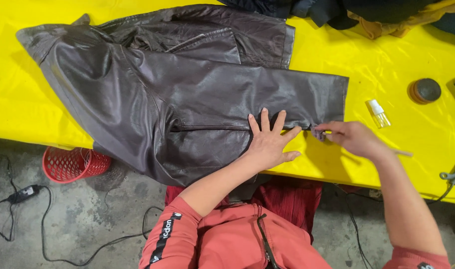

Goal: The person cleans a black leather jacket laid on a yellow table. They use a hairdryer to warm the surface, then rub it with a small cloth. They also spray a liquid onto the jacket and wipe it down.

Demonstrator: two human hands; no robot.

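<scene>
Plenty of open yellow table [337, 65] right of the leather jacket [163, 99]; only a small spray bottle [378, 113] and round tin [425, 90] sit there. Clothes pile [367, 15] blocks the far edge.

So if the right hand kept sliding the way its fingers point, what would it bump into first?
Probably the left hand, pressed flat on the dark brown leather jacket. The right hand points leftward along the sleeve's lower edge, pinching a small dark scrap.

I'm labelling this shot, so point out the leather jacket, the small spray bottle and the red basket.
leather jacket [187, 94]: head view, on the sleeve.
small spray bottle [378, 114]: head view, on its clear body.
red basket [70, 164]: head view, on its mesh wall.
</scene>
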